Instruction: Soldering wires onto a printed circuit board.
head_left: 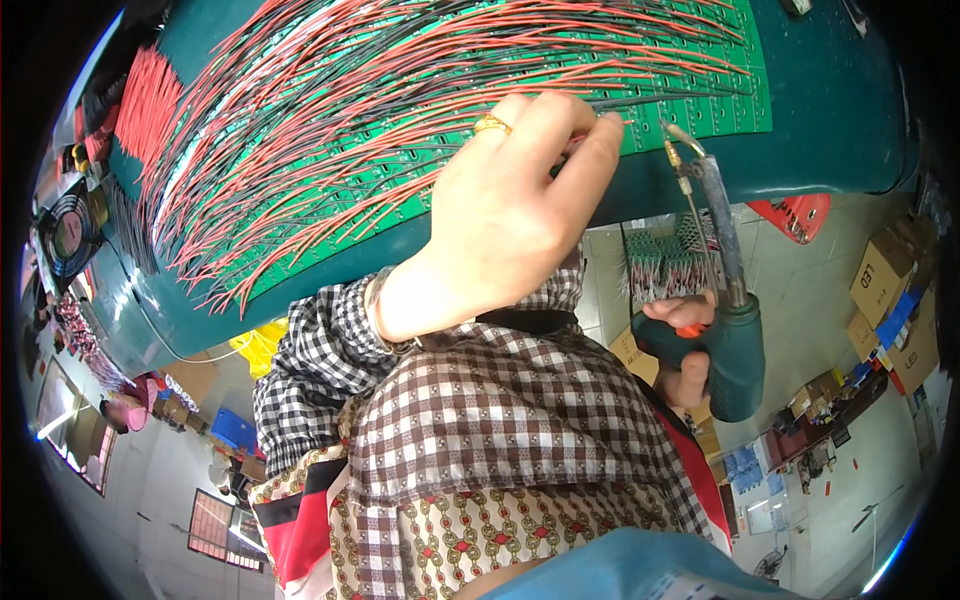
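Note:
My left hand [510, 215], wearing a ring, reaches over the near edge of a green circuit board panel [752, 112]. Its thumb and forefinger are pinched together, and a short red wire end [628, 122] shows at the fingertips. Most of that wire is hidden by the hand. My right hand [685, 365] grips a dark green soldering gun [738, 360] by its handle, a finger at the red trigger. The gun's bent tip [682, 134] and thin solder feed tube [684, 180] point up beside the panel's near edge, just right of my left hand. Rows of red and black wires [330, 130] lie across the panel.
The panel lies on a dark green table [830, 130]. Bundles of loose red wires [150, 105] and black wires [130, 230] lie at its left, near a small fan [68, 232]. Below the right edge sit stacked wired boards [665, 262]; cardboard boxes [885, 275] stand farther right.

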A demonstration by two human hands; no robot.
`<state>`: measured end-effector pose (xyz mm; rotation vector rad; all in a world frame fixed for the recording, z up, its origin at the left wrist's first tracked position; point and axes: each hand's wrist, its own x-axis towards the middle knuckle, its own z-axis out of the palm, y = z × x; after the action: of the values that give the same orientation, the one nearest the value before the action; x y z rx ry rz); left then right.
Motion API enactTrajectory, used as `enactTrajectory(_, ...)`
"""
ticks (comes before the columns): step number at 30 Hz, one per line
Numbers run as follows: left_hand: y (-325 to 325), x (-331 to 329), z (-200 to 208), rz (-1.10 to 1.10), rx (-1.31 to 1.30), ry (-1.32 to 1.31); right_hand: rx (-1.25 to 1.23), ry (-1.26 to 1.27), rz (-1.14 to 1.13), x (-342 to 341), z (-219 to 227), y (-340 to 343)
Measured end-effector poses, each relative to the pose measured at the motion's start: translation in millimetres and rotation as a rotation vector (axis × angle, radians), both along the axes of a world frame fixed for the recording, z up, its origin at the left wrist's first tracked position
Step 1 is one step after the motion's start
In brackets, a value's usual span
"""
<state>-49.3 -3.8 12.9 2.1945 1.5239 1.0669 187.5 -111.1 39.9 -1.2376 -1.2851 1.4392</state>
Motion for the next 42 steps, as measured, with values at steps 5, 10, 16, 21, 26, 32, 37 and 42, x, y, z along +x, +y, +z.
enactTrajectory(5, 4, 1, -10, 0.013, 0.063, -0.004, 0.019, 0.133, -0.227, -18, -4, 15)
enactTrajectory(10, -5, 8, 9, 0.077, -0.119, 0.188, -0.035, 0.560, -0.315, -16, 1, 53)
enactTrajectory(16, -35, -25, 11, 0.033, 0.008, 0.056, 0.121, 0.573, -0.319, 16, -13, 96)
enactTrajectory(21, -63, -175, 46, 0.245, -0.046, 0.003, 0.202, 0.372, -0.570, 6, 7, 105)
enactTrajectory(26, -39, -265, 94, 0.456, -0.102, 0.085, 0.205, 0.342, -0.484, 12, 51, 111)
enactTrajectory(32, 51, -305, 47, 0.420, -0.057, 0.332, 0.247, 0.331, -0.414, -10, 62, 116)
enactTrajectory(37, 68, -301, 33, 0.450, -0.027, 0.483, 0.291, 0.263, -0.425, -7, 68, 116)
enactTrajectory(42, 72, -294, 38, 0.421, 0.085, 0.680, 0.271, 0.232, -0.456, -12, 63, 125)
